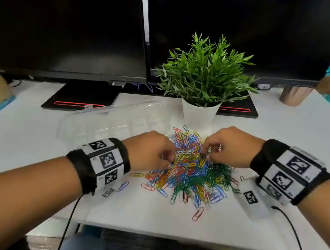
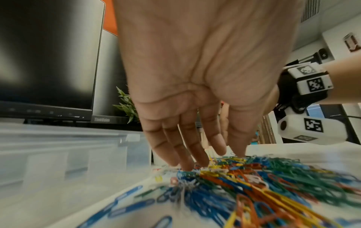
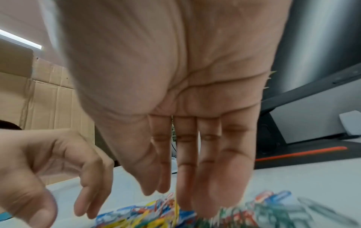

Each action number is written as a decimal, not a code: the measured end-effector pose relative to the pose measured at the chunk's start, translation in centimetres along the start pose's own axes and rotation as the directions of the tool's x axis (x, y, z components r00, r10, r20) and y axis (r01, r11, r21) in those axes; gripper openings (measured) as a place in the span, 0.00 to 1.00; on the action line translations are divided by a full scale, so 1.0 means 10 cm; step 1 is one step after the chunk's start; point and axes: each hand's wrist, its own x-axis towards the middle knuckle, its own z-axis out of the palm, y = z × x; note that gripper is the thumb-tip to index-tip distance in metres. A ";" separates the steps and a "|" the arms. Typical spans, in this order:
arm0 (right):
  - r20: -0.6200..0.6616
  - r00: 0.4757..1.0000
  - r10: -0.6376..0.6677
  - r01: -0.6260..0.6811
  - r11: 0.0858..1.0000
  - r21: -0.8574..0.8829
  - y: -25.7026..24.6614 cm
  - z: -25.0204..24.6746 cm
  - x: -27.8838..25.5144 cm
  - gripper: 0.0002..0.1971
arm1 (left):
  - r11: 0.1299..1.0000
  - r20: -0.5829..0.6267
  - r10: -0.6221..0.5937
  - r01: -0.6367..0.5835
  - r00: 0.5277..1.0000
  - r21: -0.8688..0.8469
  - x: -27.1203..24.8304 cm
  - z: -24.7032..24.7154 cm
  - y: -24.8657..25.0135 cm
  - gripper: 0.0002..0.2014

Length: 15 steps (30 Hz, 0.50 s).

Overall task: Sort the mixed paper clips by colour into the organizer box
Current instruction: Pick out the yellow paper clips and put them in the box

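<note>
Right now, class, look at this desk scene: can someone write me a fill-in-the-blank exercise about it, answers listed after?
1. Both hands reach into a pile of paper clips on a ____ desk.
2. The clear organizer box lies on the ____ hand's side of the pile.
3. Behind the pile stands a potted ____ in a white pot.
4. The organizer box's lid is ____.

Answers: white; left; plant; open

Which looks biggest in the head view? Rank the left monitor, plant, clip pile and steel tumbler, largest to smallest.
1. Left monitor
2. Plant and clip pile: about alike, and the pile lies nearer the camera, so I won't rank them.
3. Steel tumbler
</note>
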 end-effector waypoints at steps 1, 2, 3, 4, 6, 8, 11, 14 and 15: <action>-0.001 1.000 0.018 -0.018 1.000 0.014 -0.03 0.05 -0.02 0.09 | 0.999 -0.026 -0.028 0.027 0.999 -0.022 -0.02 0.05 0.01 0.05; -0.008 0.999 0.032 -0.032 0.999 0.026 -0.07 0.08 -0.04 0.09 | 0.997 -0.056 -0.070 0.068 0.996 -0.039 -0.02 0.07 0.02 0.05; -0.003 0.999 0.032 -0.032 0.999 0.020 -0.10 0.12 -0.05 0.09 | 0.995 -0.071 -0.094 0.092 0.993 -0.036 -0.02 0.11 0.02 0.04; 0.000 1.000 0.031 -0.031 0.999 0.013 -0.15 0.16 -0.05 0.10 | 0.992 -0.087 -0.125 0.122 0.988 -0.037 -0.02 0.15 0.05 0.04; -0.003 0.999 0.033 -0.033 0.999 0.005 -0.25 0.19 -0.06 0.11 | 0.984 -0.130 -0.173 0.168 0.976 -0.053 0.00 0.19 0.08 0.04; -0.031 0.999 0.025 -0.025 1.000 -0.008 -0.32 0.20 -0.05 0.12 | 0.973 -0.186 -0.228 0.218 0.956 -0.076 0.02 0.20 0.11 0.05; -0.061 0.998 0.020 -0.022 0.999 -0.033 -0.42 0.24 0.00 0.12 | 0.950 -0.196 -0.312 0.304 0.930 -0.072 0.08 0.20 0.13 0.10; -0.088 0.996 0.017 -0.022 0.998 -0.051 -0.49 0.26 0.08 0.12 | 0.939 -0.170 -0.345 0.338 0.923 -0.068 0.12 0.21 0.12 0.14; -0.086 0.996 0.017 -0.022 0.998 -0.062 -0.50 0.27 0.12 0.13 | 0.938 -0.158 -0.347 0.342 0.924 -0.059 0.14 0.21 0.10 0.14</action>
